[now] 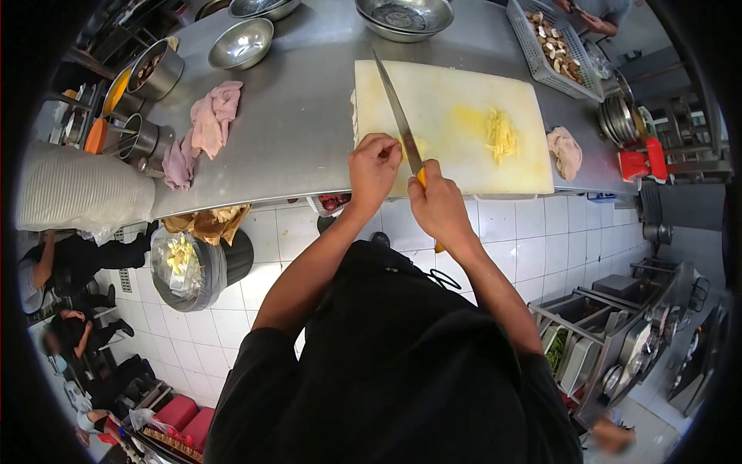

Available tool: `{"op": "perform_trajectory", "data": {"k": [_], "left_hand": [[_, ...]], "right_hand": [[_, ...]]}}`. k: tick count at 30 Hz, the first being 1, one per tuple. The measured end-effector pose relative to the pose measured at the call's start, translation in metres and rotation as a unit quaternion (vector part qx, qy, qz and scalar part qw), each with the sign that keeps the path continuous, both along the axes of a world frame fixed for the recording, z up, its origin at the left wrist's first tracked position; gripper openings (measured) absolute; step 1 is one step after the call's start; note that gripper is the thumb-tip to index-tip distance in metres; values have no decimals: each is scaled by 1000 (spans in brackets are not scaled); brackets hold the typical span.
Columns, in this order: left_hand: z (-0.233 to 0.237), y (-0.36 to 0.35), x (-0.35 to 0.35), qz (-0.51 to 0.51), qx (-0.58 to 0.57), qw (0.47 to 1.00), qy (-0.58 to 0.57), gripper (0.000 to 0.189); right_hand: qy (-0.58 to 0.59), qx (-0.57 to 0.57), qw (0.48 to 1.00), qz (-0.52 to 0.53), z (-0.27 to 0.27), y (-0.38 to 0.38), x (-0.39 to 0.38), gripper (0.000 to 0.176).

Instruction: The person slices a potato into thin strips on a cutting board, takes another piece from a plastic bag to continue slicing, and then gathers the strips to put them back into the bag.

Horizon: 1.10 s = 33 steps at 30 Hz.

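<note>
My right hand (pixel 442 205) grips the yellow handle of a long kitchen knife (pixel 396 108). The blade slants up and left over the left part of a white cutting board (pixel 440 89). Beside the blade, at the board's left edge, my left hand (pixel 375 166) is closed with its fingers curled in; whatever they hold is hidden. A little pale yellow material shows by the fingertips, partly behind the blade. A small heap of thin yellow strips (pixel 501 139) lies on the right part of the board, next to a yellow stain.
Metal bowls (pixel 241 44) stand at the back of the steel table (pixel 297 100). Pink cloths (pixel 215 120) lie left, another cloth (pixel 565 153) right. A basket of cut mushrooms (pixel 556 50) stands back right, near another person's hands. A lined bin (pixel 185 267) is below left.
</note>
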<state>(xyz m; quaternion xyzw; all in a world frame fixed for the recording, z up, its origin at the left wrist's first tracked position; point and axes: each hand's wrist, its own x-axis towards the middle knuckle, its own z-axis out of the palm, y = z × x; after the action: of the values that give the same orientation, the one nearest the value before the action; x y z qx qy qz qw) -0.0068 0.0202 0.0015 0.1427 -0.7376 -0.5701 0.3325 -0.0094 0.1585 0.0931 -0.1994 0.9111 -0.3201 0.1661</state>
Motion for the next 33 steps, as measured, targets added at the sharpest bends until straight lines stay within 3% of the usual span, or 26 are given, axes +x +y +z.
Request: {"op": "perform_trajectory", "data": {"k": [33], "left_hand": [[0, 0, 0, -4, 3, 1000, -22, 6]], "right_hand": [[-18, 41, 999, 24, 5, -11, -7, 22]]}}
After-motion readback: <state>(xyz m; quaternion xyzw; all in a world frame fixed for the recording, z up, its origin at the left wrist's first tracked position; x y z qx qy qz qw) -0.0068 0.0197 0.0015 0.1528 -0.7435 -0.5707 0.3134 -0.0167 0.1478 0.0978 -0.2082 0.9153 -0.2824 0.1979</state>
